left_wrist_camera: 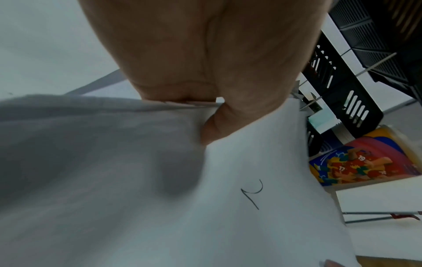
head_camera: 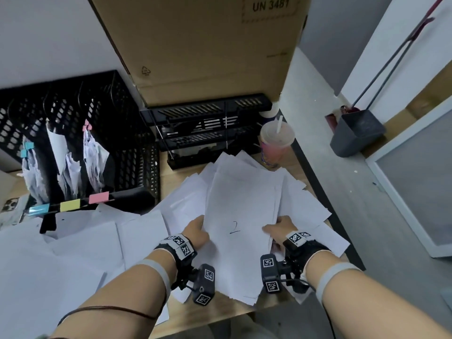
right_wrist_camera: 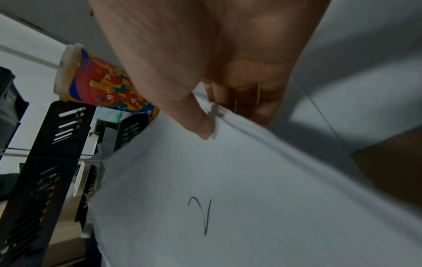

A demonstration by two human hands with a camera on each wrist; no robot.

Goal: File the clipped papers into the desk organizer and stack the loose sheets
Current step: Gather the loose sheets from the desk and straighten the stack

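A stack of white loose sheets (head_camera: 241,216), its top page marked with a handwritten "2", lies lifted over the desk's front. My left hand (head_camera: 197,231) grips its left edge, thumb on top (left_wrist_camera: 212,130). My right hand (head_camera: 278,228) pinches the right edge, thumb over the top page (right_wrist_camera: 200,124) and fingers beneath. More sheets fan out under the stack (head_camera: 303,204) and spread to the left (head_camera: 73,253). The black mesh desk organizer (head_camera: 127,148) stands at back left, holding clipped papers with blue (head_camera: 27,149) and pink (head_camera: 86,127) clips.
A black stacked letter tray (head_camera: 208,126) sits behind the sheets, below a big cardboard box (head_camera: 208,45). A colourful cup with a straw (head_camera: 276,143) stands at the desk's right edge. A grey dustpan (head_camera: 357,133) rests on the floor to the right. A phone (head_camera: 11,206) lies far left.
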